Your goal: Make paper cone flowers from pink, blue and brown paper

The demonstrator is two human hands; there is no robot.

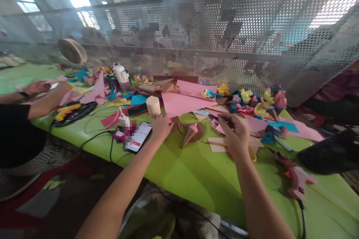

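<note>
My left hand [160, 127] rests knuckles-up on the green table [190, 171], fingers curled, just below a cream paper cup [153, 106] and beside a phone [139, 136]. What it holds, if anything, is hidden. My right hand [235, 132] hovers over paper scraps, fingers bent in a pinch, with a thin stick-like piece [217, 143] by its palm. A brown paper cone [192, 132] lies between my hands. A large pink sheet [185, 99] lies beyond them.
A pink glue gun [294, 175] lies at the right with its cord. Several coloured paper cones [260, 102] and scraps crowd the far side. Another person's arms [42, 97] work at the left. A perforated metal screen [224, 37] stands behind. Cables cross near the phone.
</note>
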